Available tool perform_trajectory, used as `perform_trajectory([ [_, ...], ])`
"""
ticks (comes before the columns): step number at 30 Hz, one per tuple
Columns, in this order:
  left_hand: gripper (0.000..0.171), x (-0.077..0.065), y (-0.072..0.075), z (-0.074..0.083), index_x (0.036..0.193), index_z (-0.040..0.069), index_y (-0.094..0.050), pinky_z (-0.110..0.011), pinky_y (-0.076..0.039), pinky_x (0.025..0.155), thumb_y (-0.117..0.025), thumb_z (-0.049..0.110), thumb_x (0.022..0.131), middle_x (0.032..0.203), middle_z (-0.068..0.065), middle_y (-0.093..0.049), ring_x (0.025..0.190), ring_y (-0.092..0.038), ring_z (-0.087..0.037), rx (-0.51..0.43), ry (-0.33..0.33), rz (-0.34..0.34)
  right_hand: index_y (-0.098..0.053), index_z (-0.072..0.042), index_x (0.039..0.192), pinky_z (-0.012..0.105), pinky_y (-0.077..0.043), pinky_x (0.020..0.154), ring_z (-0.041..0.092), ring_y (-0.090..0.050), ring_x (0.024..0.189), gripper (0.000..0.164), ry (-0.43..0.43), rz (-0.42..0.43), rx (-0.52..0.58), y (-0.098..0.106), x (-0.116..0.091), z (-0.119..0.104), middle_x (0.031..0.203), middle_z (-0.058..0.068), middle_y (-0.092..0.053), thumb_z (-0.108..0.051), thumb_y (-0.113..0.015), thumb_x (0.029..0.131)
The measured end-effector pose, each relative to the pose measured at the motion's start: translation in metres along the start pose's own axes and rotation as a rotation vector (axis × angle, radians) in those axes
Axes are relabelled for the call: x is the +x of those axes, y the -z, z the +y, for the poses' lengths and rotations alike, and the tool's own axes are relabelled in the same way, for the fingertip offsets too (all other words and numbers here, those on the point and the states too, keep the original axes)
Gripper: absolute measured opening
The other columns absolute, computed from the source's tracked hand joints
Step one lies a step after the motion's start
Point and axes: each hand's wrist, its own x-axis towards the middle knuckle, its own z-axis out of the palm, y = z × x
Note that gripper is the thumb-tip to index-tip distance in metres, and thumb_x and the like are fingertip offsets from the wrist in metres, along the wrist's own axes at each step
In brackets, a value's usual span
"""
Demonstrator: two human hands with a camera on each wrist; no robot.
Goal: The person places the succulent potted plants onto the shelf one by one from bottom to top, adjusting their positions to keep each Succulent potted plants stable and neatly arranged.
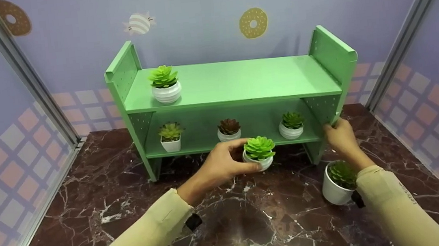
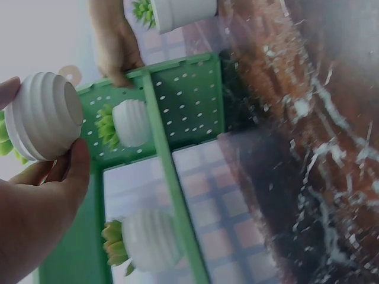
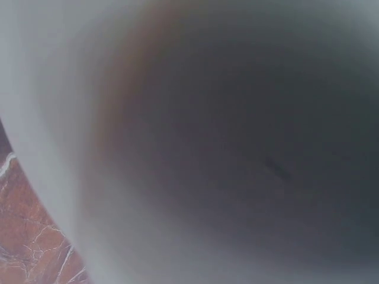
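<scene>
My left hand [image 1: 223, 161] grips a bright green potted succulent [image 1: 259, 148] by its ribbed white pot, thumb in front, out before the lower board of a green shelf [image 1: 231, 81]. From below, the left wrist view shows the pot's base [image 2: 74, 106] clear of everything but the fingers. At the shelf's right side panel, my right hand [image 1: 341, 136] pinches the front edge with curled fingers. Just under that forearm stands a larger white pot with a green plant [image 1: 337, 184]; a blurred pale surface [image 3: 59, 118] fills most of the right wrist view.
On the top board, a bright green succulent [image 1: 165, 84] sits at the left. Along the lower board stand a square-potted succulent [image 1: 171, 138], a reddish-brown one [image 1: 229, 129] and a dark green one [image 1: 291, 124]. The shelf rests on a dark red marbled tabletop [image 1: 133, 230] between patterned walls.
</scene>
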Motion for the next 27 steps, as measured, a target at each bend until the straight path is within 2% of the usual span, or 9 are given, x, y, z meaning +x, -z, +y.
perform_trajectory([
  [6, 0.070, 0.004, 0.012, 0.017, 0.133, 0.011, -0.062, -0.035, -0.039, 0.103, -0.090, 0.029, 0.072, 0.123, 0.003, -0.064, 0.114, -0.056, -0.014, 0.067, -0.063, 0.036, -0.056, 0.013, 0.113, 0.031, -0.045, 0.065, 0.029, -0.054, 0.082, 0.030, 0.009, -0.008, 0.007, 0.000, -0.002, 0.000, 0.096, 0.021, -0.058, -0.007, -0.041, 0.097],
  [12, 0.067, 0.009, 0.020, 0.029, 0.133, 0.006, -0.061, -0.031, -0.049, 0.093, -0.089, 0.020, 0.074, 0.120, -0.003, -0.065, 0.106, -0.063, -0.017, -0.009, -0.129, 0.035, -0.056, 0.015, 0.116, 0.032, -0.045, 0.065, 0.030, -0.054, 0.081, 0.032, 0.023, -0.011, -0.004, 0.000, -0.002, 0.001, 0.098, 0.024, -0.058, -0.006, -0.040, 0.098],
  [19, 0.065, 0.014, 0.031, 0.036, 0.131, 0.006, -0.062, -0.032, -0.051, 0.089, -0.089, 0.020, 0.074, 0.113, -0.003, -0.068, 0.101, -0.064, -0.019, -0.059, -0.138, 0.059, -0.055, 0.014, 0.115, 0.034, -0.045, 0.066, 0.031, -0.054, 0.083, 0.031, 0.011, -0.014, -0.004, 0.001, -0.002, 0.001, 0.098, 0.023, -0.057, -0.008, -0.040, 0.099],
  [27, 0.062, 0.019, 0.043, 0.047, 0.130, 0.002, -0.062, -0.033, -0.052, 0.087, -0.087, 0.014, 0.075, 0.110, -0.006, -0.069, 0.100, -0.065, -0.021, -0.109, -0.123, 0.149, -0.055, 0.014, 0.114, 0.032, -0.045, 0.066, 0.030, -0.054, 0.081, 0.030, 0.020, -0.009, 0.001, 0.001, -0.002, 0.001, 0.098, 0.022, -0.057, -0.008, -0.041, 0.099],
])
